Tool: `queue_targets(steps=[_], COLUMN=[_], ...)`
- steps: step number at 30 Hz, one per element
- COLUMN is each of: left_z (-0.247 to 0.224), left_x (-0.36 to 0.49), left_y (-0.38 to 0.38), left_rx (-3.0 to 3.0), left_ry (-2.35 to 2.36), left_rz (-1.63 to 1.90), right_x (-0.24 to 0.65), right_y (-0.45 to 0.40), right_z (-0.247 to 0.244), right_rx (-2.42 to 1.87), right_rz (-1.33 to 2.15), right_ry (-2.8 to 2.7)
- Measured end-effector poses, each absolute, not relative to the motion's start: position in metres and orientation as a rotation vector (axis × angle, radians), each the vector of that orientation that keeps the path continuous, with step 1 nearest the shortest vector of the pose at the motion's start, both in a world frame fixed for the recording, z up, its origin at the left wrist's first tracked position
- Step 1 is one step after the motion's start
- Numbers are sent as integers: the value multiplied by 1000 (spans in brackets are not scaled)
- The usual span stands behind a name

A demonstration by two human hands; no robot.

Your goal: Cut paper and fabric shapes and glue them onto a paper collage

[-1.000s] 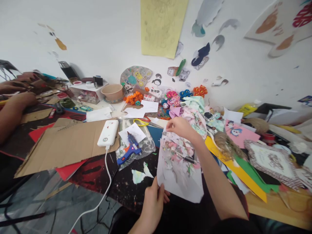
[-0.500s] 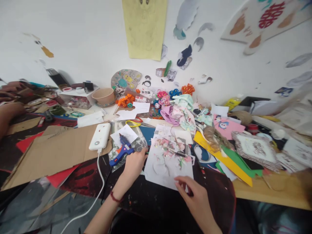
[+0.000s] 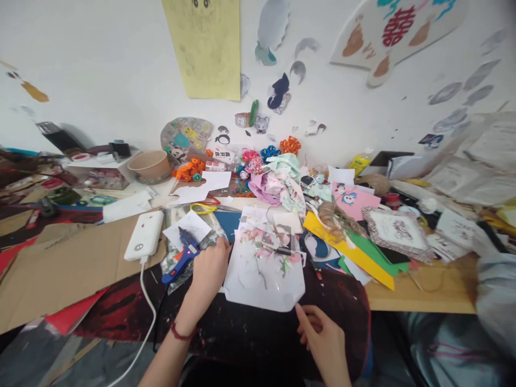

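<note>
A white sheet of paper (image 3: 252, 298) lies on the dark table mat, bearing pink, green and white cut-out scraps (image 3: 278, 248) and clear plastic pieces. My left hand (image 3: 212, 269), with a dark red bracelet at the wrist, rests left of the sheet with its fingers curled. What it holds, if anything, is hidden behind its back. Beside it a blue glue gun (image 3: 183, 260) lies over a small white paper and a clear plastic bag. At the sheet's lower right corner is my right hand (image 3: 322, 336), thumb and index tips drawn close together; anything between them is too small to tell.
Flat cardboard (image 3: 76, 263) and a white power bank (image 3: 144, 236) with a cable lie left. Crumpled fabric (image 3: 282, 183), paper flowers (image 3: 190, 170) and a bowl (image 3: 150, 165) stand along the wall. Yellow card strip (image 3: 342, 244) and a framed picture (image 3: 399, 231) lie right. Someone's clothing (image 3: 451, 338) shows lower right.
The view has turned right, so the scene sits further left. My right hand has shifted from over the sheet's lower edge to its corner. My left hand stays beside the glue gun.
</note>
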State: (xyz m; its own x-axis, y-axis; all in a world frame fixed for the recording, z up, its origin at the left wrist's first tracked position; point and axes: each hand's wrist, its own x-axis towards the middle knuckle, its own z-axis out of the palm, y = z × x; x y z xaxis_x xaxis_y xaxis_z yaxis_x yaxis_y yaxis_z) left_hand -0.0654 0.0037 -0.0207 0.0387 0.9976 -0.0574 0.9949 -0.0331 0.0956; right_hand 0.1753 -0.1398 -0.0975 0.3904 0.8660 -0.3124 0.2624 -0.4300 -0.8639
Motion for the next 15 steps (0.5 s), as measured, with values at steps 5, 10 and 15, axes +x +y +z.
queue_targets(steps=[5,10,15], left_z=[-14,-24,-32], left_x=[-66,-111,-125], left_y=[16,-5,-29], left_rx=[2093,2049,2181], left_ry=[1822,1867,1853], left_rz=[552,484,89], right_x=[171,168,167], right_y=[-135,-131,-126], right_z=[-96,-92,-90], right_rx=[-1870,-1812,-1760], right_rz=[1051,1103,1080], right_ry=[-912,-881,-890])
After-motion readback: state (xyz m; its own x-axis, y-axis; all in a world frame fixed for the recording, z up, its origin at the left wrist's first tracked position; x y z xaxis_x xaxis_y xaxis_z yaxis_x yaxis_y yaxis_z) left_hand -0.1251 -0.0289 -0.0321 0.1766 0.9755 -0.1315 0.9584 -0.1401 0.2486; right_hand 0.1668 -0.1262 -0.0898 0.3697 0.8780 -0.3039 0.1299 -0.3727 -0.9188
